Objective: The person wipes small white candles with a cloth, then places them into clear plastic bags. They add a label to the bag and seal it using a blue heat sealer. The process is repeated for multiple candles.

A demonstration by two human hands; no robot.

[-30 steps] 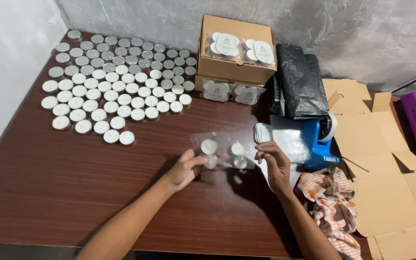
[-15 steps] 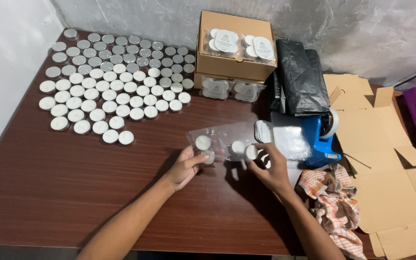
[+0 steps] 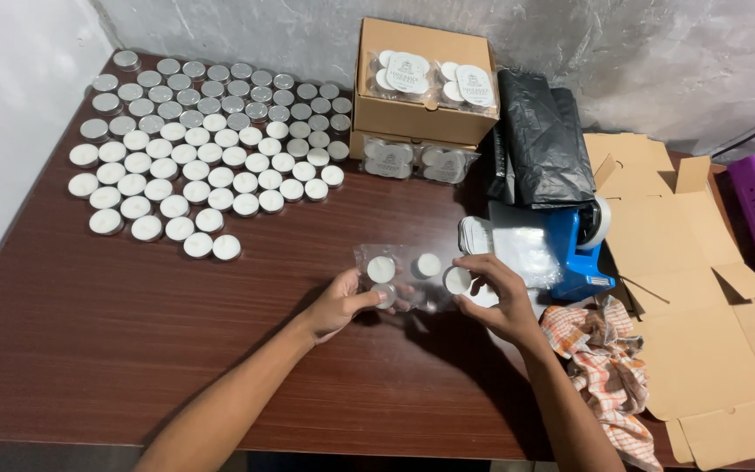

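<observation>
My left hand (image 3: 342, 301) | grips clear plastic pouch of white tealights (image 3: 404, 275) | right hand (image 3: 495, 297) pinches its other end | above brown wooden table (image 3: 133, 350)

Bare table (image 3: 133, 350) left; tape dispenser (image 3: 574, 249), cloth (image 3: 600, 358) crowd right.

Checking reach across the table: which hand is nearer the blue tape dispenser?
Right. The right hand sits just left of the tape dispenser, holding the clear bag; the left hand grips the bag's far end, farther away.

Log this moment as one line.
left hand: holds clear bag | right hand: holds bag's other end | tealights inside | wooden table
</observation>
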